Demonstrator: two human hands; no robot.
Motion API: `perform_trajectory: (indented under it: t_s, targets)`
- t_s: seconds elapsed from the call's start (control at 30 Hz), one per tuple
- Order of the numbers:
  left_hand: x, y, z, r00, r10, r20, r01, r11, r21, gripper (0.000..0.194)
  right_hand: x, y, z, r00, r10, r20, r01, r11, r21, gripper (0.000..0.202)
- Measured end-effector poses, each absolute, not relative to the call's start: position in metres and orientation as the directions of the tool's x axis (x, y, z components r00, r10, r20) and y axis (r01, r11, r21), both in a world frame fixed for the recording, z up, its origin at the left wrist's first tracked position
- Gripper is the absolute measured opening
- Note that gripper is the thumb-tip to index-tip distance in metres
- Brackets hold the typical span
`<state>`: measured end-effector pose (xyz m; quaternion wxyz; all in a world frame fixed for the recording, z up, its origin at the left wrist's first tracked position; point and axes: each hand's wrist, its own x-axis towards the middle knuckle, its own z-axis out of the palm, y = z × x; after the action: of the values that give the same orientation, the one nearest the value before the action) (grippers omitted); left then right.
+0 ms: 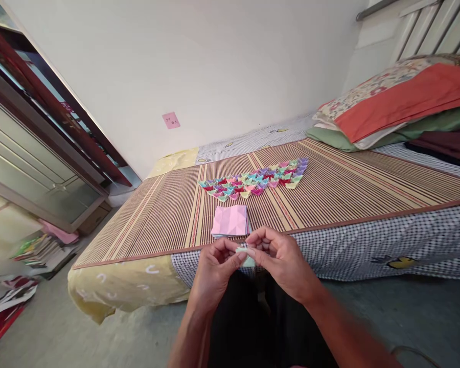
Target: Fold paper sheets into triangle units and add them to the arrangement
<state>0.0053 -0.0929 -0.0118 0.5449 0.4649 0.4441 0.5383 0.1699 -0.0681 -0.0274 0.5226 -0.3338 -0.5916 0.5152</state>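
Observation:
A small pale green folded paper (248,259) is pinched between my two hands, just off the near edge of the bed. My left hand (219,266) grips its left side with thumb and index finger. On the other side, my right hand (278,258) holds it by the thumb and fingertips, which hide part of the folds. Right behind my hands lies a stack of square papers (230,221), with a creased pink sheet on top. Beyond the stack, several rows of small folded paper boats (253,180) in many colours stand close together.
A striped mat (149,220) covers the bed, with checked and yellow cloth hanging at its front. Folded bedding and a red-edged pillow (402,105) are piled at right. A pink note (171,120) is on the wall. Books (42,250) stand on the floor at left.

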Motion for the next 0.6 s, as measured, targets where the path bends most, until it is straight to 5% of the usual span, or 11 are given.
perform_trajectory:
  t_s: [0.2,0.37,0.5,0.6]
  targets:
    - [0.017,-0.094,-0.016,-0.106,0.994,0.005,-0.365,-0.044,0.930,0.024,0.176,-0.066,-0.032,-0.225,0.945,0.237,-0.213,0.189,-0.958,0.027]
    - [0.031,-0.096,-0.022,-0.093,0.995,-0.032,-0.573,-0.027,0.819,0.024,0.166,-0.079,-0.030,-0.187,0.937,0.296,-0.185,0.262,-0.947,0.014]
    - [0.038,-0.099,-0.027,-0.103,0.995,-0.012,-0.562,-0.049,0.826,0.025,0.166,-0.084,-0.024,-0.113,0.922,0.371,-0.125,0.357,-0.926,0.014]
    - [0.037,-0.101,-0.027,-0.148,0.987,0.059,-0.398,-0.114,0.910,0.022,0.170,-0.085,-0.023,-0.092,0.890,0.447,-0.017,0.447,-0.894,0.013]
